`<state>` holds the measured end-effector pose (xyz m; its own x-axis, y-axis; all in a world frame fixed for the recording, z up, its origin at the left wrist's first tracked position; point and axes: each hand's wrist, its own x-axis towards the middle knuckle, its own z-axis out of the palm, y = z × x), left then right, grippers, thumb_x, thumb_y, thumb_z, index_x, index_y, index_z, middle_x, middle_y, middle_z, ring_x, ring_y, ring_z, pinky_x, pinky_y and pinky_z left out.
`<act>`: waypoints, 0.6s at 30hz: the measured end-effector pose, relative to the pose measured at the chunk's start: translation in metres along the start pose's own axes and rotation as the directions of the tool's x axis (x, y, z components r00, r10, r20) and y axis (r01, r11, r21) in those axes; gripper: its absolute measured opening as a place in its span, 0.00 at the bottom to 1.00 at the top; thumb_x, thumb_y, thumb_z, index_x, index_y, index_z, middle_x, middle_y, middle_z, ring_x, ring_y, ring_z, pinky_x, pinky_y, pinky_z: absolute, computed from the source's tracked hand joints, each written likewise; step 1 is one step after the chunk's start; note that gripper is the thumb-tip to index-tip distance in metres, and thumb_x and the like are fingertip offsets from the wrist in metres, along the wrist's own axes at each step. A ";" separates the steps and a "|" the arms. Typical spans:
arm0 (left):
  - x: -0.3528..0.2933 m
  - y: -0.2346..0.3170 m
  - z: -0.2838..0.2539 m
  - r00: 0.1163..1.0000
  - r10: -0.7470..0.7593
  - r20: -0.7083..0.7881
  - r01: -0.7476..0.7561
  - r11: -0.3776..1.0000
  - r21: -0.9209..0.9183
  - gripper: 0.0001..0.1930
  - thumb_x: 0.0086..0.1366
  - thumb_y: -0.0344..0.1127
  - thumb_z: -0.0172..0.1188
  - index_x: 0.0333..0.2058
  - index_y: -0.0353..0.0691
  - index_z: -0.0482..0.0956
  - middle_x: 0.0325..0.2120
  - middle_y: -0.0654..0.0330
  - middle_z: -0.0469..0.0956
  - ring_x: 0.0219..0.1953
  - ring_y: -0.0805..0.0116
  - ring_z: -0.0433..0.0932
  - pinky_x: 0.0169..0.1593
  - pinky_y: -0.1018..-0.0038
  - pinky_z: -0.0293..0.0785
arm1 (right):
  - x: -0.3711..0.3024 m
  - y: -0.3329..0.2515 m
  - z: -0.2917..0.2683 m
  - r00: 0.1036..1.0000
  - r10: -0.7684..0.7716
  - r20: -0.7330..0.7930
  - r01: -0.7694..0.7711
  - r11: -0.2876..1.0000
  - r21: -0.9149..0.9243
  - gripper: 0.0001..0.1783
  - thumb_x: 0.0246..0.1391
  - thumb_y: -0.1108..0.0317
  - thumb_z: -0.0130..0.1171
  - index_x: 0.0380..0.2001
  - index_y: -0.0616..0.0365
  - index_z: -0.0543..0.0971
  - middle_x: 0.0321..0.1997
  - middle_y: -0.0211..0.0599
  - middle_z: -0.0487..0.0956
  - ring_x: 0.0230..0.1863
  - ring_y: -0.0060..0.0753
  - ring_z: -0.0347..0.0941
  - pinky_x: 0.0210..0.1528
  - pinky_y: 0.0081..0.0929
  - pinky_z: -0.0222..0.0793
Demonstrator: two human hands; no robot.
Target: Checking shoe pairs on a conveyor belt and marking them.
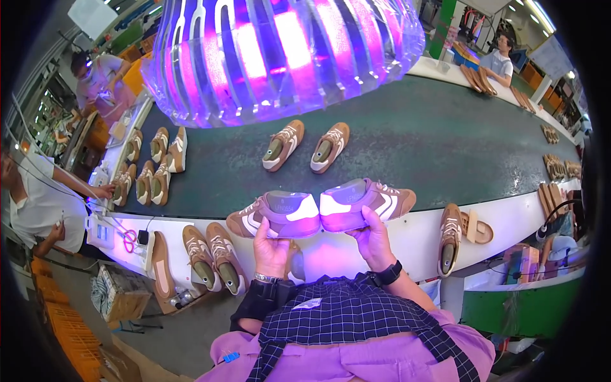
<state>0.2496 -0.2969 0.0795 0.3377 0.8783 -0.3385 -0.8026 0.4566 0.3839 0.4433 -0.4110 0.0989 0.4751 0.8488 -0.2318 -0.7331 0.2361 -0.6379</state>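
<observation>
Two brown sneakers with white stripes are held up side by side, heel to heel, under a purple-lit lamp. My left hand is closed round the heel part of the left sneaker, whose toe points left. In my right hand is the right sneaker, toe pointing right. Both show their white heel patches and grey insoles, tinted violet by the light. Just beyond them, a pair of matching sneakers rests on the dark green conveyor belt.
Another sneaker pair stands on the white ledge at left, near red-handled scissors. To the right are a single sneaker and a tan sandal-shaped piece. Several sneakers line the belt's left end, where a co-worker's hand reaches.
</observation>
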 end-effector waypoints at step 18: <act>0.004 -0.005 -0.002 0.998 -0.009 -0.070 0.009 1.000 0.002 0.21 0.61 0.35 0.56 0.52 0.40 0.68 0.50 0.58 0.72 0.53 0.60 0.69 0.58 0.58 0.65 | 0.006 0.004 -0.006 1.000 0.011 -0.007 -0.011 1.000 -0.014 0.22 0.55 0.61 0.54 0.50 0.59 0.67 0.43 0.36 0.75 0.40 0.28 0.75 0.36 0.25 0.76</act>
<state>0.2538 -0.2957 0.0743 0.3101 0.8620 -0.4010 -0.7985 0.4651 0.3823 0.4464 -0.4074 0.0908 0.4703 0.8482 -0.2436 -0.7313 0.2200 -0.6457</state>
